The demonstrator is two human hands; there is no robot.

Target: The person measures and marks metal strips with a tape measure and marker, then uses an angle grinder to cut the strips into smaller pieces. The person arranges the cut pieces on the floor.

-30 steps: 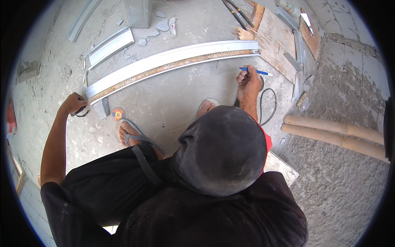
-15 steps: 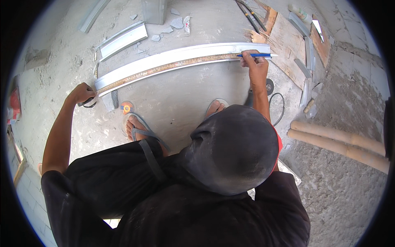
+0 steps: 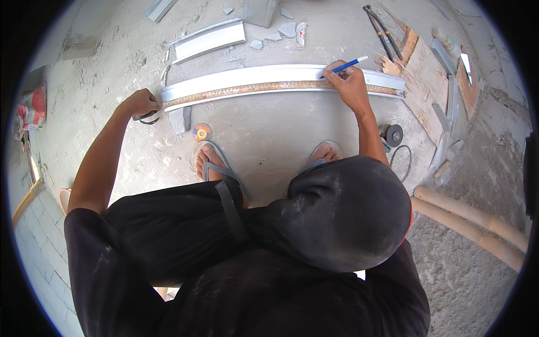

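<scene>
A long white metal profile (image 3: 247, 78) lies across the floor in front of my feet. Along its near edge runs the worn yellow blade of a tape measure (image 3: 241, 90). At the profile's left end, my left hand (image 3: 140, 103) is closed around the dark tape measure case, which the fingers partly cover. Toward the right part of the profile, my right hand (image 3: 348, 84) pinches a slim blue pencil (image 3: 345, 65) with a white end. The pencil leans up to the right, its dark tip down at the profile's white face just above the blade.
An angle grinder (image 3: 393, 135) with its cord sits right of my foot. Long-handled cutters (image 3: 383, 33) and wooden boards (image 3: 421, 84) lie far right. An orange disc (image 3: 202, 132), a grey stone piece (image 3: 181, 119), a short profile (image 3: 209, 42) and two poles (image 3: 471, 216) are around.
My right hand has moved left along the profile, and the pencil has tipped from nearly level to slanting. My left hand keeps its hold at the left end. The whole view has shifted.
</scene>
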